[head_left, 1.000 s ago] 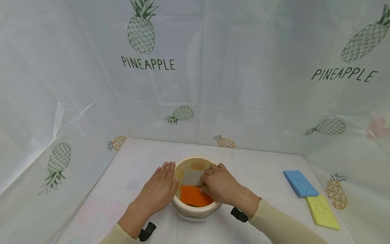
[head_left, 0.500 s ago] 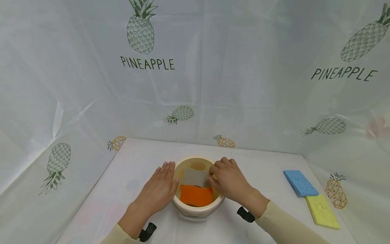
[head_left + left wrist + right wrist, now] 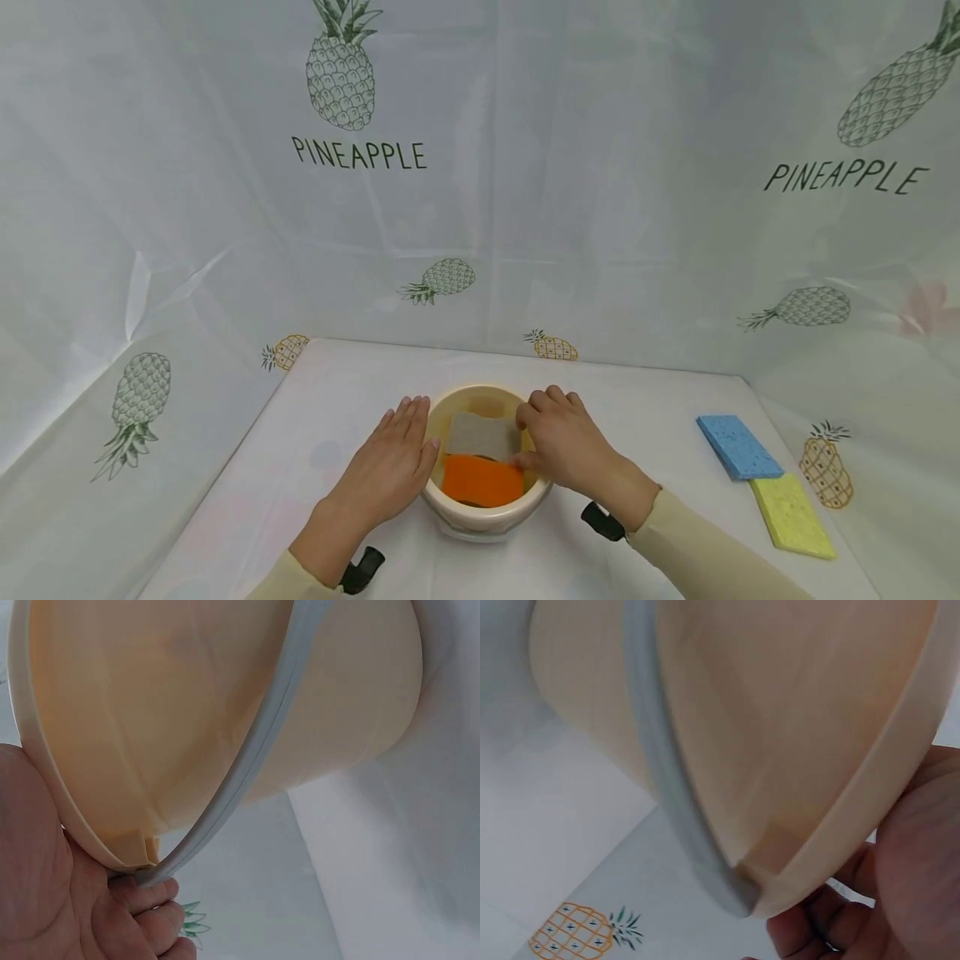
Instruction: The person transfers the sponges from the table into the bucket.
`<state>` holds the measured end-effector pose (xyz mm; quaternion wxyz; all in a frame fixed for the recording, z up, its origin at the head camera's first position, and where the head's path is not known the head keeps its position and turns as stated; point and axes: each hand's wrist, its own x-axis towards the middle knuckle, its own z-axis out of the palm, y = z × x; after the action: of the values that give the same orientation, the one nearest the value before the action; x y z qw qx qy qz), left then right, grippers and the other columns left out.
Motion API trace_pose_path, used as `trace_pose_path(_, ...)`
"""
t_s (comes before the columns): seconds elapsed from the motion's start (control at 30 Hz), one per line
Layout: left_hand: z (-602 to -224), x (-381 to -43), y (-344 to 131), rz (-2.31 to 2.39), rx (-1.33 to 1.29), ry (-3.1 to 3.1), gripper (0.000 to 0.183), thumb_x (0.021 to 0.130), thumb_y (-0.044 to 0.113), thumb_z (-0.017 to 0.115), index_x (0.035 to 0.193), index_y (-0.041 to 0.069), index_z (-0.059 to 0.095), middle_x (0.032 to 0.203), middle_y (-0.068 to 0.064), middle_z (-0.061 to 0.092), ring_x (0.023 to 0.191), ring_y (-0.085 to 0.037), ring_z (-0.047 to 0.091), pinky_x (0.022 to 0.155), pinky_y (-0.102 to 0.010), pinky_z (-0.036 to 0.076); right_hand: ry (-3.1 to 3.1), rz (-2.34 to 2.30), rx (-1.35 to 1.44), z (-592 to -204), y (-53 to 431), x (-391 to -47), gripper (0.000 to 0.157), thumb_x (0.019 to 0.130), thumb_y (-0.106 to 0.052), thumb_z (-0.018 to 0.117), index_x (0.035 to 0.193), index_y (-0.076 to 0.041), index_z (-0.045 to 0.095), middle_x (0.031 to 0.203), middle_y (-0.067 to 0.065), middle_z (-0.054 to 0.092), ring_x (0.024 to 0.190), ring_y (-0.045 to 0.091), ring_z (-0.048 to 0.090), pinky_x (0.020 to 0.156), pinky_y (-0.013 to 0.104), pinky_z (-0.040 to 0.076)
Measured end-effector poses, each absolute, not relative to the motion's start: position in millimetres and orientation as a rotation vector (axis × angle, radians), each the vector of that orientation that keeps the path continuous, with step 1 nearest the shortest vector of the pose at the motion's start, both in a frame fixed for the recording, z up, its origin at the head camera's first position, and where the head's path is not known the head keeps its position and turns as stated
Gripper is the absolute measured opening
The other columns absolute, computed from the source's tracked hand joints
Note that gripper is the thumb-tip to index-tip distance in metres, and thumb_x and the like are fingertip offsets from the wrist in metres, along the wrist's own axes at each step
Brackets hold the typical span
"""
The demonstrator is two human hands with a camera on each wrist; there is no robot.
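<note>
A cream plastic bucket (image 3: 482,518) stands before me, with a pale grey handle (image 3: 240,772) hanging down its far side in the left wrist view. In it lie an orange sponge (image 3: 483,482) nearer me and a grey sponge (image 3: 480,435) behind. My left hand (image 3: 393,467), fingers straight and side by side, rests against the left rim. My right hand (image 3: 566,437) reaches over the right rim, fingers bent and thumb apart from them, the thumb tip at the orange sponge's upper right corner. The rim hides some of its fingertips in the right wrist view (image 3: 840,922).
At the right of the white-covered table (image 3: 360,375), a blue sponge (image 3: 737,446) overlaps the top of a yellow sponge (image 3: 793,515). A pineapple-print sheet (image 3: 600,208) hangs behind and along both sides.
My right hand has moved from over the sponges back and right to the rim, letting go of the orange sponge's edge and uncovering more of both. My left hand stays at the left rim.
</note>
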<state>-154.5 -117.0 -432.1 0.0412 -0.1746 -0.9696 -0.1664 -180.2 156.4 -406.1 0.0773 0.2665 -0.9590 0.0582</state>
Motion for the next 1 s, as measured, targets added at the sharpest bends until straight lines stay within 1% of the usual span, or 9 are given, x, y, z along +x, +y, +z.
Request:
trace_pose_path(0.23,-433,-155,-118,-0.512,-0.551,-2.965,0.066,0.113,0.036,0.046,0.162,-0.007,0.032,0.168,-0.022,0.036,0.159,-0.038,0.03,0.13,-0.055,0.025,-2.828,0.004,0.88,-405,144,-183,0.049,0.072,-0.042,0.097,0.101,-0.012,0.071,0.086,-0.002,0.055,0.086,0.02,0.045,0.075,0.034,0.034)
trace_pose_path(0.33,-433,-155,-118,-0.525,-0.554,-2.962,0.066,0.113,0.035,0.046,0.162,-0.007,0.032,0.168,-0.023,0.036,0.159,-0.038,0.03,0.13,-0.056,0.025,-2.82,-0.019,0.868,-407,143,-183,0.048,0.072,-0.041,0.097,0.1,-0.012,0.07,0.085,-0.002,0.055,0.086,0.02,0.045,0.074,0.034,0.034)
trace_pose_path(0.43,-434,-155,-118,-0.525,-0.556,-2.961,0.066,0.113,0.035,0.046,0.162,-0.007,0.032,0.168,-0.023,0.036,0.159,-0.038,0.03,0.13,-0.056,0.025,-2.827,-0.02,0.841,-408,145,-182,0.047,0.076,-0.045,0.094,0.101,-0.013,0.07,0.088,-0.002,0.056,0.087,0.02,0.046,0.076,0.034,0.035)
trace_pose_path(0.57,-434,-155,-118,-0.513,-0.553,-2.962,0.066,0.113,0.035,0.046,0.162,-0.007,0.031,0.168,-0.023,0.036,0.159,-0.038,0.03,0.13,-0.056,0.025,-2.811,-0.001,0.802,-409,149,-181,0.044,0.085,-0.047,0.085,0.105,-0.012,0.069,0.095,0.0,0.058,0.093,0.022,0.048,0.08,0.036,0.039)
trace_pose_path(0.77,-435,-156,-118,-0.499,-0.554,-2.954,0.066,0.113,0.036,0.046,0.162,-0.007,0.031,0.168,-0.022,0.036,0.159,-0.038,0.031,0.13,-0.056,0.026,-2.673,0.06,0.77,-416,160,-182,0.042,0.092,-0.044,0.075,0.114,-0.009,0.069,0.107,0.005,0.063,0.099,0.026,0.053,0.085,0.039,0.043)
trace_pose_path(0.87,-435,-155,-118,-0.498,-0.559,-2.946,0.067,0.113,0.035,0.047,0.162,-0.007,0.032,0.167,-0.023,0.037,0.158,-0.039,0.032,0.13,-0.056,0.026,-2.592,0.068,0.752,-421,166,-185,0.038,0.093,-0.042,0.074,0.112,-0.009,0.068,0.109,0.006,0.065,0.102,0.027,0.056,0.086,0.041,0.045)
trace_pose_path(1.0,-435,-155,-118,-0.504,-0.562,-2.939,0.066,0.113,0.035,0.047,0.161,-0.008,0.033,0.167,-0.024,0.038,0.158,-0.039,0.032,0.13,-0.056,0.026,-2.507,0.049,0.737,-426,176,-189,0.034,0.095,-0.04,0.071,0.108,-0.009,0.066,0.108,0.008,0.065,0.1,0.029,0.056,0.085,0.044,0.047)
